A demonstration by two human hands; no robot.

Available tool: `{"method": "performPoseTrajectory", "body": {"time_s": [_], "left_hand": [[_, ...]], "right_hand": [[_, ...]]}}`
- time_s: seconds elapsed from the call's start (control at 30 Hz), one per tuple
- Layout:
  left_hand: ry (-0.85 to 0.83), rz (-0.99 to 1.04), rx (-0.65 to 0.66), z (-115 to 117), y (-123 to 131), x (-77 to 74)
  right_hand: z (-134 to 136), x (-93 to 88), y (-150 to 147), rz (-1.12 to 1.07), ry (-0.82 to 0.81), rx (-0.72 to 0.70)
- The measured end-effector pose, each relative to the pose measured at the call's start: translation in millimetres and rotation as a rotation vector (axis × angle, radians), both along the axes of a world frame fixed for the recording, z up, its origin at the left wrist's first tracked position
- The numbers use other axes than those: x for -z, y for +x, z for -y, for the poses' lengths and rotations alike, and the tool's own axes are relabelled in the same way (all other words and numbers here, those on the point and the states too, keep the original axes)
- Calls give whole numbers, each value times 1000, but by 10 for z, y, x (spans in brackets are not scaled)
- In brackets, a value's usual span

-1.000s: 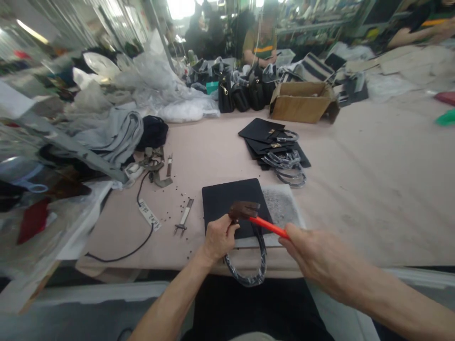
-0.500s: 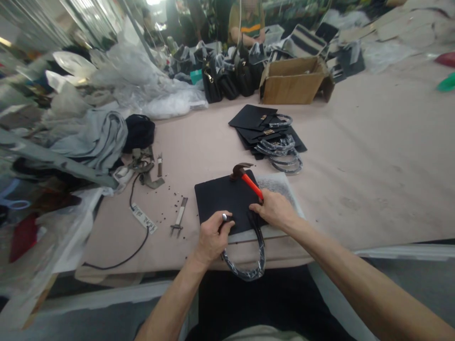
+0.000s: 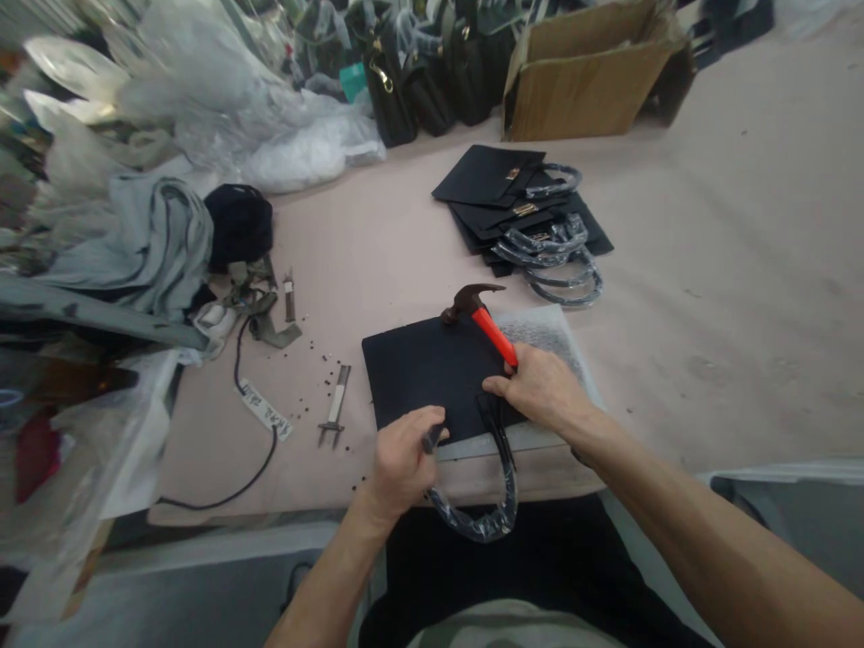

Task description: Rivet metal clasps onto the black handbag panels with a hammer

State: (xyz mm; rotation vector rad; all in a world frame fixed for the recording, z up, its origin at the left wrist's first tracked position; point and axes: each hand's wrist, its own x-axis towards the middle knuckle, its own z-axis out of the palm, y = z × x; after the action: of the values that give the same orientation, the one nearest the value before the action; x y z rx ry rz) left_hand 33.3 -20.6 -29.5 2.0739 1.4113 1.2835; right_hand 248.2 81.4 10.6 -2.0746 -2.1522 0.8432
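Observation:
My left hand (image 3: 405, 457) is closed around a short, dark, rod-shaped punch (image 3: 432, 438), over the near edge of a flat black bag panel (image 3: 418, 373). The fingers partly hide the punch. In my right hand (image 3: 553, 387) is a claw hammer (image 3: 496, 337) with an orange-red handle, its brown head over the panel's far edge. A plastic-wrapped bag handle (image 3: 482, 528) is joined to the panel's near side and loops over the table edge. Under the panel lies a whitish pad (image 3: 550, 333).
Beyond the panel is a pile of black bag panels (image 3: 496, 180) with wrapped handles. A cardboard box (image 3: 584, 85) and black handbags (image 3: 391, 99) stand behind. Pronged tools (image 3: 336, 402), small black bits and a black cord (image 3: 266, 468) lie on the left.
The view has tipped down and come closer. My left hand has turned, so the punch's shiny end no longer shows and its dark shaft points up differently. The hammer stays in my right hand.

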Motion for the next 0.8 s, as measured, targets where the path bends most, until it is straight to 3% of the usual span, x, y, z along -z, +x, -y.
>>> {"method": "performPoseTrajectory", "body": {"time_s": [0.17,0.33,0.8], "left_hand": [[-148,52,-225,-17,-9,-42],[-170,50,-135,-89,41,-94],[-154,6,-100,-132,118,-96]], "right_hand": [[-2,8,12,24,-4,-7],[-2,-5,7,29,-11,-1],[11,14,21,13,-6,-4]]}}
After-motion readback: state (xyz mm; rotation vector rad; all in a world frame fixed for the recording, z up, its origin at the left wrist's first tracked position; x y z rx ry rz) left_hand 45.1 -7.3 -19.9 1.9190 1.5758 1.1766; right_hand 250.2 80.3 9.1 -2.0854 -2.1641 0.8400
